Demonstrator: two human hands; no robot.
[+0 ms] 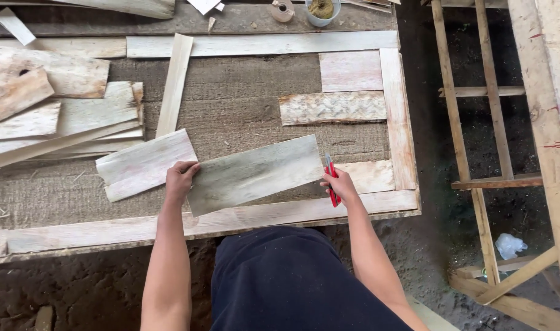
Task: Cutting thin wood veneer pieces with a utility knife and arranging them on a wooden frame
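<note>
Grey, weathered wood fills the middle of the view: a thin plank (255,173) lies tilted across a coarse brown mat (231,104), with one end at each hand. The left hand (180,179) curls its fingers over the plank's left end and grips that edge. The right hand (340,186) rests against the plank's right end, its fingers closed around a red pencil (331,179) that runs upright along that edge. Just left of the held plank lies a paler board (144,164), touching or slightly under its end. A long strip (126,230) borders the mat on the near side. Farther right, shorter pieces (333,107) lie flat inside an upright strip (398,116). A loose stack of boards (53,122) sits at the far left. A wooden frame (476,135) stands over the dirt floor at right.
</note>
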